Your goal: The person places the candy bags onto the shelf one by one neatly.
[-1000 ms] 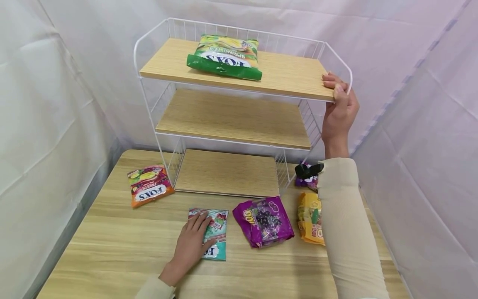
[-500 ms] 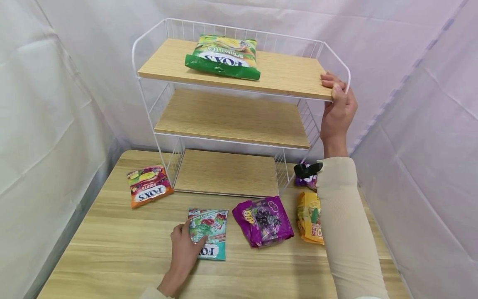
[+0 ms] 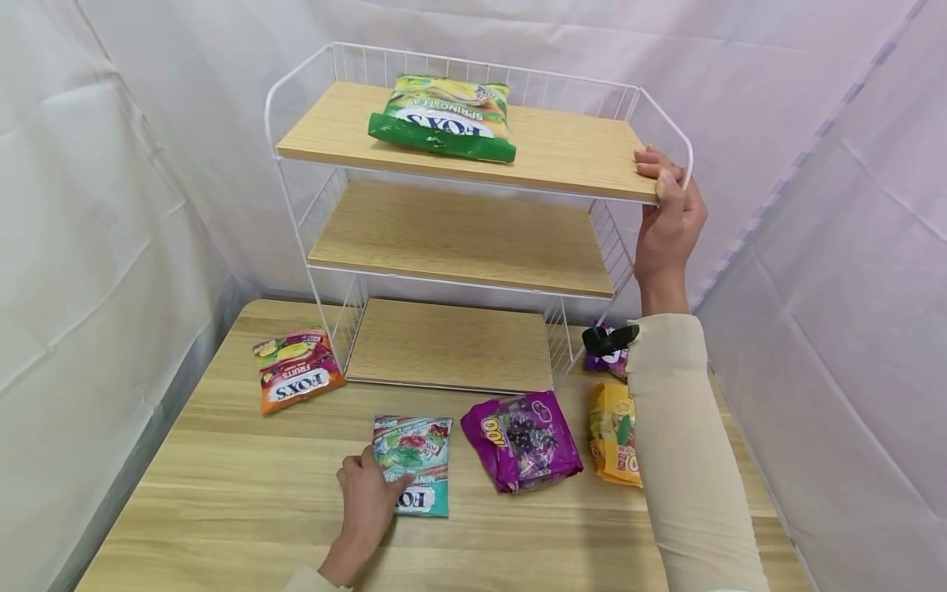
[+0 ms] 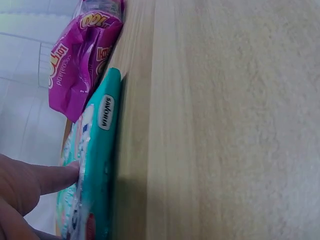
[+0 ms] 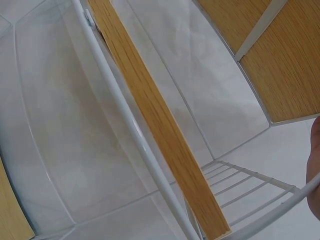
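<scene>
On the table in the head view lies a teal candy bag (image 3: 418, 448) with FOX'S and MINT lettering. My left hand (image 3: 366, 497) pinches its left side, the thumb over the front and the other fingers curled at the edge. Close up in the left wrist view, a fingertip presses into the face of the bag. At the upper right my right hand (image 3: 672, 222) grips the front right corner of a three-tier shelf rack (image 3: 459, 234), thumb at the front edge and fingers over the top board. A green FOX'S Spring Tea candy bag (image 3: 447, 119) lies on that board.
A purple candy bag (image 3: 524, 440) lies right of the teal one. An orange-red FOX'S fruit bag (image 3: 298, 370) lies beside the rack's left foot. Partly behind the right sleeve are a yellow bag (image 3: 614, 432) and a smaller purple bag (image 3: 607, 360). White sheets surround the table.
My left hand has slid from lying flat across the teal bag to its left edge, where its fingers have curled. The right hand keeps its grip on the rack.
</scene>
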`<state>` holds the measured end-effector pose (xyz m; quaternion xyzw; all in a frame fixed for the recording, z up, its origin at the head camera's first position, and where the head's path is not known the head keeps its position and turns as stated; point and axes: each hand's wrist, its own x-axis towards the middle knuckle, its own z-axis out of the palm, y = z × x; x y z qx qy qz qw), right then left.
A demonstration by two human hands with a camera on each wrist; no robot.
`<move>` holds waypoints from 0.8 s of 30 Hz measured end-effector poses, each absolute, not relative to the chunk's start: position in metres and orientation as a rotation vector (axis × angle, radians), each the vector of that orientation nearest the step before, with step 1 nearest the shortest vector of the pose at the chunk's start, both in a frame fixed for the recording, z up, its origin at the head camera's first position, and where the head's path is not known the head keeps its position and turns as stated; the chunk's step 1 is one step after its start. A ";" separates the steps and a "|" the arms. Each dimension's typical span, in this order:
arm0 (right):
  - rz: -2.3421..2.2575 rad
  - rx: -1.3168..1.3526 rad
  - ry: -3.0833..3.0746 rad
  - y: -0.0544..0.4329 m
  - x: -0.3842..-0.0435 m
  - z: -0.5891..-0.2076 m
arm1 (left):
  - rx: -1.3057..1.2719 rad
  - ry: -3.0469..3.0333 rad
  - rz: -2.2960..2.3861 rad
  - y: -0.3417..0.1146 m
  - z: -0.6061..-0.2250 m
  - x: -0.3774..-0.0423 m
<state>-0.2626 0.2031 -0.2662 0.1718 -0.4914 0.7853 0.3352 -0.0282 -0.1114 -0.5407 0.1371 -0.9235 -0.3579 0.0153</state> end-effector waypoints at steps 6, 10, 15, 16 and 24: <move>2.075 0.452 -1.253 0.204 -0.262 -0.265 | 0.447 -2.813 -1.214 -0.114 -0.548 -0.030; 2.069 0.453 -1.267 0.204 -0.262 -0.266 | 0.461 -2.773 -1.247 -0.119 -0.552 -0.030; 2.065 0.448 -1.270 0.203 -0.262 -0.266 | 0.479 -2.737 -1.281 -0.123 -0.557 -0.030; 2.069 0.450 -1.265 0.203 -0.262 -0.266 | 0.487 -2.731 -1.286 -0.124 -0.558 -0.030; 2.066 0.455 -1.270 0.203 -0.263 -0.267 | 0.437 -2.687 -1.328 -0.128 -0.561 -0.030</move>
